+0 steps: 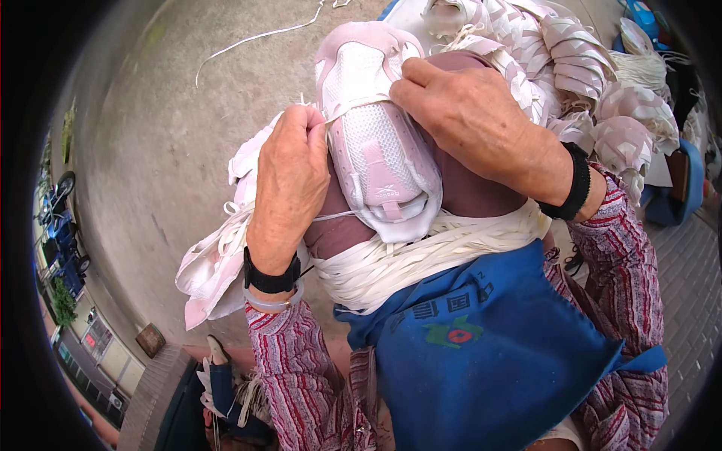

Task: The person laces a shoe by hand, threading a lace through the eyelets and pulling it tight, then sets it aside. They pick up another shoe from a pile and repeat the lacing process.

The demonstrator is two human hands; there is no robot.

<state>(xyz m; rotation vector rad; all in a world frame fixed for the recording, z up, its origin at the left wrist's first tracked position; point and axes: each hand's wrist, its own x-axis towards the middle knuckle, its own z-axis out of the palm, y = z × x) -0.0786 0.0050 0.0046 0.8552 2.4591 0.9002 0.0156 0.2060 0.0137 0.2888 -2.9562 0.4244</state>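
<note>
A pink and white shoe upper (376, 139) lies across my lap, with its tongue end toward me. A white shoelace (361, 102) runs across its front. On the left side of the upper my left hand (289, 169) is closed, thumb and finger pinching the lace's one end. My right hand (459, 113) pinches the lace at the other edge of the upper, fingers bent. Both hands wear black wristbands. A thick bundle of white laces (429, 252) lies over my thighs, between the upper and my blue apron (489, 338).
More pink and white uppers hang at my left (218, 263). A large heap of stacked uppers (556, 60) stands at the far right, with a blue chair-like thing (681, 188) near it. One loose lace (256, 36) lies on the concrete floor (165, 135).
</note>
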